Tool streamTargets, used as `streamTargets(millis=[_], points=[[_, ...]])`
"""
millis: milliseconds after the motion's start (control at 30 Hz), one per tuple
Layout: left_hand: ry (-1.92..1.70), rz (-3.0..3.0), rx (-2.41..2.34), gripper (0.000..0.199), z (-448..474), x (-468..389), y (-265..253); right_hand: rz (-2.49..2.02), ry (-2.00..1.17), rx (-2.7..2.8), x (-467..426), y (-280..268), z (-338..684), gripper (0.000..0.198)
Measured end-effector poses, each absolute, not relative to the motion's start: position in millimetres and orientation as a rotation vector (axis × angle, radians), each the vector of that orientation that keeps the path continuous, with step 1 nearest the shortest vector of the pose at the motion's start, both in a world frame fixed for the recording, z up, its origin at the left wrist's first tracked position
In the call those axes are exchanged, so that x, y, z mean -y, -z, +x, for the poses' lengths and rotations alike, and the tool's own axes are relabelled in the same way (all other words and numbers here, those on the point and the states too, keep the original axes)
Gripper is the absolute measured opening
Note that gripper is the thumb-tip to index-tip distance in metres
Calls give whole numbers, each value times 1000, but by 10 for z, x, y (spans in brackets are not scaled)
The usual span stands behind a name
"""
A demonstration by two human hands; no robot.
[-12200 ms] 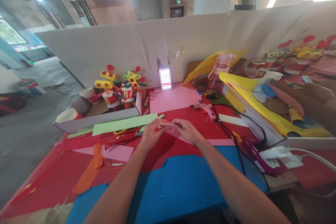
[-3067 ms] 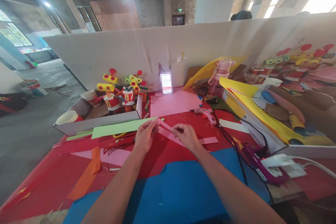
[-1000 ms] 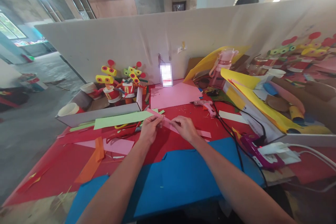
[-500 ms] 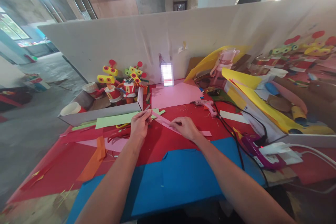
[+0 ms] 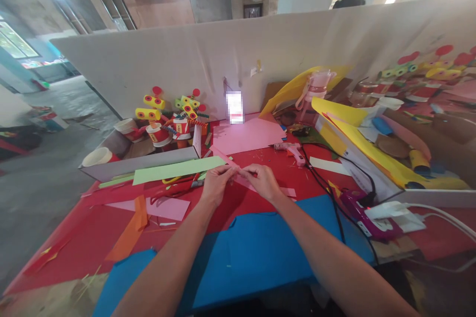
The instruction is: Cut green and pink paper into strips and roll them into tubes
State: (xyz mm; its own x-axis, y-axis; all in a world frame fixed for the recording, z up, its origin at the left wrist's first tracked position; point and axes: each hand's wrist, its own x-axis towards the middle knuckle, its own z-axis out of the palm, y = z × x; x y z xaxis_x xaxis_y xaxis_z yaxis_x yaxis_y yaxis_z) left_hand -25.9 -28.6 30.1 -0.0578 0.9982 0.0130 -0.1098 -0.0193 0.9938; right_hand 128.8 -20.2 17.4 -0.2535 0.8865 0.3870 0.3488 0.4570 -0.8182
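Between my two hands is a narrow pink paper strip (image 5: 226, 158), its far end sticking up and to the left. My left hand (image 5: 217, 183) pinches it between thumb and fingers. Right beside it, fingertips nearly touching, my right hand (image 5: 262, 182) pinches the same strip. More pink paper shows below the fingers. Just left of my left hand lie red-handled scissors (image 5: 178, 187), partly covered by a light green paper strip (image 5: 178, 169). A pink sheet (image 5: 247, 134) lies flat beyond my hands, and a pink glue gun (image 5: 292, 151) rests to the right of it.
At the left, a grey box (image 5: 141, 164) holds paper cups and cup figures with yellow tube heads. A white box (image 5: 375, 178) of craft scraps stands at right, near a purple power strip (image 5: 368, 215) and black cables. Blue sheeting (image 5: 253, 252) covers the front edge.
My left hand has moved right along the pink strip and now meets my right hand. The strip's far end now points up past the fingers.
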Motion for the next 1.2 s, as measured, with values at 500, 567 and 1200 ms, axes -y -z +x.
streamTargets(millis=[500,567,1200], points=[[-1432,926,-1093,27,-287,248,-256,-1102,-761,1787,178,-159,1302,19],[-1435,884,-1071,29,-280,248,-259,-1105,-749,1780,178,-158,1304,19],[-1302,1028,-1203,27,-214,277,-182,-1103,-593,1870,181,-93,1311,21]])
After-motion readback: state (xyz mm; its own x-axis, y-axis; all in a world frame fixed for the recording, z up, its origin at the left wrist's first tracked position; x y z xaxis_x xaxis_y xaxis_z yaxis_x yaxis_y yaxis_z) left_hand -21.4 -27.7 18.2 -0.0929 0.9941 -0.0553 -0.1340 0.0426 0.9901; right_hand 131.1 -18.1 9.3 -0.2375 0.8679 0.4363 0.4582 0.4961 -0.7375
